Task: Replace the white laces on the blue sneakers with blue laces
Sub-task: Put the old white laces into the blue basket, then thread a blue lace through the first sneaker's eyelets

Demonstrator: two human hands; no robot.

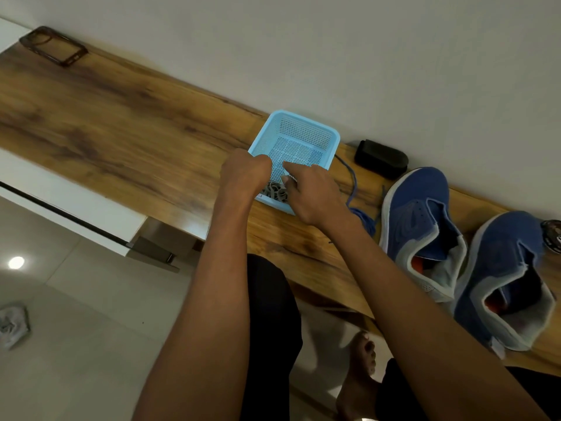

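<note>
Foot point(359, 375): bare, on the pale floor tiles at 6 o'clock, between dark-clothed legs.
Sneakers: two blue sneakers without laces, side by side on the wooden tabletop point(121, 117) at 4 o'clock, toes toward the wall; the nearer sneaker point(504, 278) sits right of the farther sneaker point(420, 226).
Blue laces point(362, 217): a loose bundle on the wood just left of the farther sneaker, one strand running up toward the basket's right corner.
Left hand point(243, 174): fingers curled over the near left rim of the basket; what they hold, if anything, I cannot tell.
Right hand point(309, 192): index finger straight and pointing into the basket, the other fingers curled down at the coiled laces, seemingly pinching them.
White laces point(274, 191): a greyish-white coil in the basket's near corner, between the two hands.
Basket point(306, 129): light blue perforated plastic, at centre.
Dark case point(381, 159): at 2 o'clock, against the wall.
Phone point(54, 45): at 10 o'clock, far end of the tabletop.
</note>
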